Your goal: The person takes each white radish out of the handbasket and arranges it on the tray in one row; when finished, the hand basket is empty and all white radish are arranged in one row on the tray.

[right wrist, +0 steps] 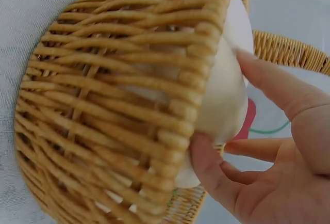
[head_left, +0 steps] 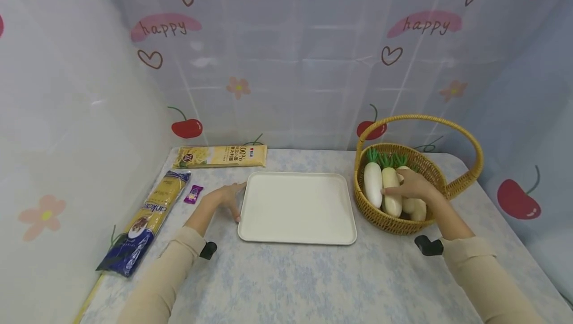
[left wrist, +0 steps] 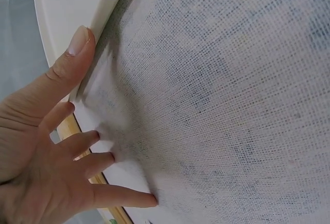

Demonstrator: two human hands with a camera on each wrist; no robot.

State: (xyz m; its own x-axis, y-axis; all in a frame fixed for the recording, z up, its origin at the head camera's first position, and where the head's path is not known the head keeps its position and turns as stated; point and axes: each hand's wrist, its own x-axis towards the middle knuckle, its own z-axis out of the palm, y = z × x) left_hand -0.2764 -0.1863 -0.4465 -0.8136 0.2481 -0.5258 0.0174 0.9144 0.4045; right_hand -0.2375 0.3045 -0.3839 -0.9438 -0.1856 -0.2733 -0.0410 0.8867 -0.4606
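In the head view a white tray (head_left: 297, 208) lies on the patterned cloth. My left hand (head_left: 226, 199) is at its left edge, fingers spread. The left wrist view shows the thumb (left wrist: 77, 53) on the tray's rim (left wrist: 105, 15) and the other fingertips down on the cloth. To the right stands a wicker basket (head_left: 380, 219) holding several white radishes with green tops. My right hand (head_left: 414, 186) reaches over its rim and grips the middle radish (head_left: 391, 199), thumb and fingers on opposite sides. In the right wrist view that radish (right wrist: 224, 97) bulges above the weave.
A yellow pasta packet (head_left: 221, 156) lies along the back edge. Another pasta bag, blue and yellow (head_left: 149, 219), lies along the left edge, with a small purple wrapped sweet (head_left: 193, 194) beside it. The basket's tall handle (head_left: 421, 117) arches over the radishes. A printed curtain (head_left: 286, 65) hangs behind.
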